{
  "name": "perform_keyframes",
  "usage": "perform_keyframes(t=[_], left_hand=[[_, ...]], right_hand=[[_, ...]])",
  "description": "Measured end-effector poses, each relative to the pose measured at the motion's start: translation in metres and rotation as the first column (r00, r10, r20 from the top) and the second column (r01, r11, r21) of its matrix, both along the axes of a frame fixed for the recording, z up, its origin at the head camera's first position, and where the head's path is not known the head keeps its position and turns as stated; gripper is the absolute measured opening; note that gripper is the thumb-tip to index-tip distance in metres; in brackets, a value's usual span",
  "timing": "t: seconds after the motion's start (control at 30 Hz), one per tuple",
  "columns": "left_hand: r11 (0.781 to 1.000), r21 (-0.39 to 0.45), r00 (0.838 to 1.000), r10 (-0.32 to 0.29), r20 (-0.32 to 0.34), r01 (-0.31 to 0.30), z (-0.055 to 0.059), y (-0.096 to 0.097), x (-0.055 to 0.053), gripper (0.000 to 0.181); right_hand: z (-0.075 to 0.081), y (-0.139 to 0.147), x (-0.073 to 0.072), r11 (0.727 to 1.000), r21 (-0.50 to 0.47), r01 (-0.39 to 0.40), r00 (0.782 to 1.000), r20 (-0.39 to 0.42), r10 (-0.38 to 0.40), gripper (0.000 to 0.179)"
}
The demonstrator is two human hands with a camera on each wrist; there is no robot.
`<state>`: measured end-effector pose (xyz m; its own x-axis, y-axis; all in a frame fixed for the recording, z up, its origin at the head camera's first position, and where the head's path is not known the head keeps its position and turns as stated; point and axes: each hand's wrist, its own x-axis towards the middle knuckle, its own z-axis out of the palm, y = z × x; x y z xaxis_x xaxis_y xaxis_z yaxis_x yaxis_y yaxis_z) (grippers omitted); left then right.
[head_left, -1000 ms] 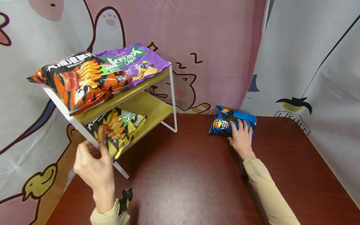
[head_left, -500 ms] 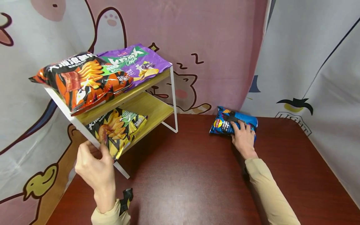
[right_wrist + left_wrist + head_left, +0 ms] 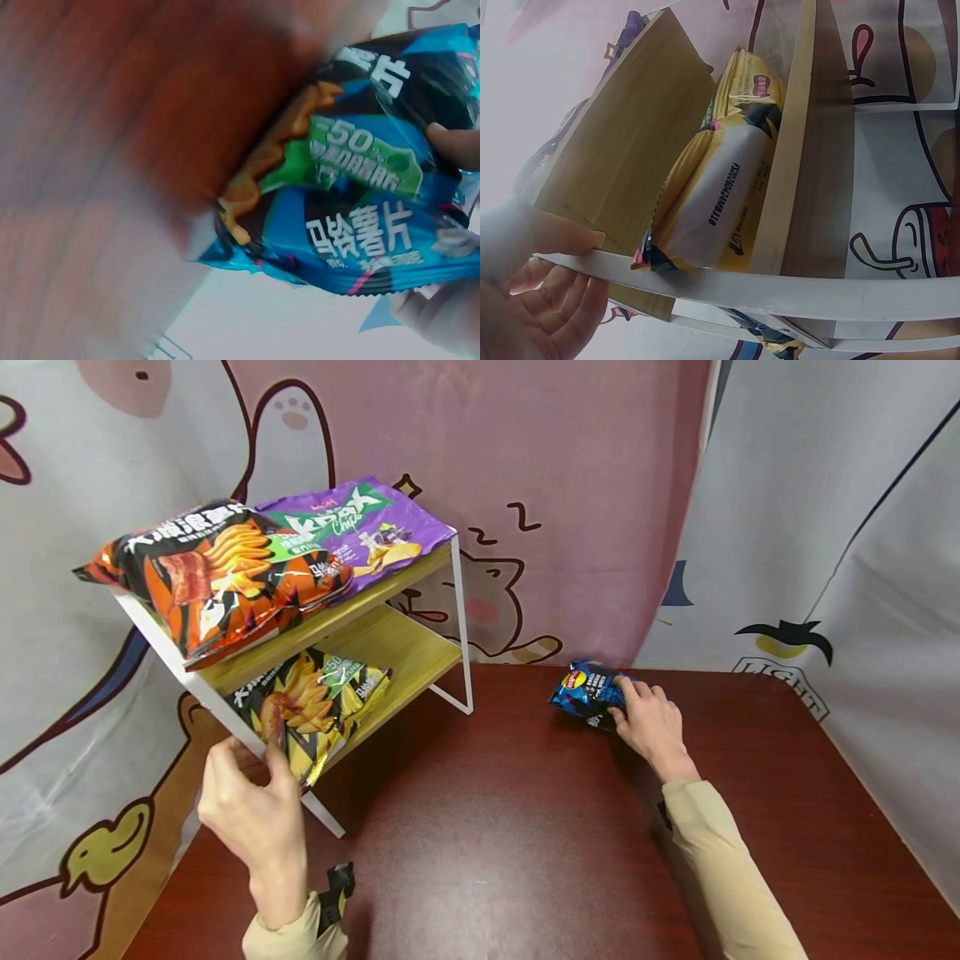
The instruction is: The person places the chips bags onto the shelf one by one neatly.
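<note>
At the left, a two-tier shelf with wooden boards (image 3: 412, 639) and a white metal frame (image 3: 324, 815) stands on the table. My left hand (image 3: 251, 814) pinches the frame's near upright beside the lower board, thumb and fingers on either side of the white bar (image 3: 705, 279). A yellow-and-black chip bag (image 3: 303, 710) lies on that board, close to this hand. On the right, my right hand (image 3: 651, 727) grips a blue-and-black chip bag (image 3: 588, 689) at one end. In the right wrist view the thumb (image 3: 456, 146) presses the blue bag's face, with fingers behind its edge.
Upon the top board lie an orange-and-black chip bag (image 3: 247, 577) and a purple chip bag (image 3: 375, 527). The dark red tabletop (image 3: 480, 827) spreads between the shelf and my right arm. A printed pink and white curtain (image 3: 585, 485) hangs behind the table.
The blue chip bag has turned and tilted in my right hand, and its left end has come down slightly. The right hand has closed round its end. My left hand stays at the shelf frame.
</note>
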<state>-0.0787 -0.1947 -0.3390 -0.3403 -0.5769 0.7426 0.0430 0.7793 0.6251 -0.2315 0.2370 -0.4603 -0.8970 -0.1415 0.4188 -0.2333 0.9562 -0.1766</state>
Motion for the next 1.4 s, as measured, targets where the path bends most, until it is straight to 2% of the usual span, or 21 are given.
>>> perform_keyframes(t=[0.47, 0.9, 1.07, 1.4], left_hand=[[1.000, 0.000, 1.000, 0.000, 0.002, 0.000, 0.000, -0.001, 0.001, 0.014], [1.000, 0.005, 1.000, 0.000, 0.011, 0.000, -0.001, 0.000, 0.001, 0.014], [1.000, 0.006, 1.000, -0.001, 0.012, 0.001, -0.001, 0.000, 0.001, 0.013], [1.000, 0.002, 1.000, -0.002, 0.010, 0.002, -0.001, 0.000, 0.000, 0.014]], right_hand=[[0.032, -0.016, 0.011, 0.997, -0.051, -0.052, 0.992, 0.113, 0.058, 0.044], [0.060, -0.025, 0.016, 0.982, -0.177, -0.064, 0.958, 0.265, 0.110, 0.047], [0.067, -0.027, 0.017, 0.969, -0.235, -0.071, 0.936, 0.321, 0.146, 0.048], [0.076, -0.026, 0.015, 0.942, -0.324, -0.090, 0.865, 0.443, 0.235, 0.055]])
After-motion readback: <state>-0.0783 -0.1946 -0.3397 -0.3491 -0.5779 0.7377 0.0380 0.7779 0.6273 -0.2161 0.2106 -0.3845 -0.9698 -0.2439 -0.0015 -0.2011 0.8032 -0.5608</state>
